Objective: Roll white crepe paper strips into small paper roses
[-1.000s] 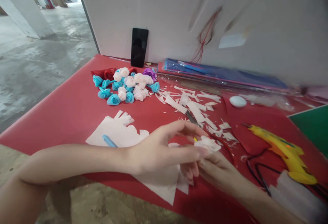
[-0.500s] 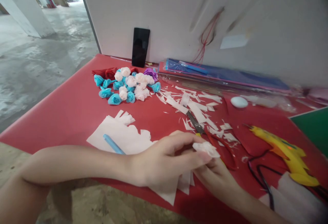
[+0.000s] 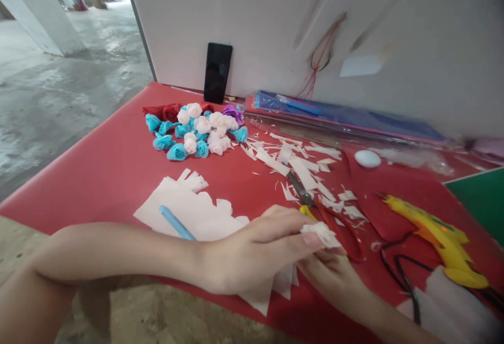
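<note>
Between my two hands is a small white paper flower [image 3: 323,235], its ruffled petals showing at the fingertips. My left hand [image 3: 262,249] is closed, thumb and fingers pressing the flower from the left. From below and the right, my right hand [image 3: 331,273] closes on its base; some of those fingers are hidden behind the left hand. Under my left forearm lie cut white paper sheets [image 3: 197,215] with a light blue pen [image 3: 176,222] on them. Just beyond my hands rest scissors [image 3: 301,191] with red and yellow handles, among white paper scraps [image 3: 303,168].
A cluster of blue, white, red and purple paper flowers [image 3: 197,131] sits at the back left. Behind it a black phone [image 3: 218,73] leans on the wall. Wrapped coloured paper [image 3: 346,118] lies along the wall. On the right are a yellow glue gun [image 3: 433,233] with a black cord and a white egg-shaped object [image 3: 367,158].
My hands have shifted slightly right with the white flower, which is turned a little between the fingers. Everything else on the table stays in place.
</note>
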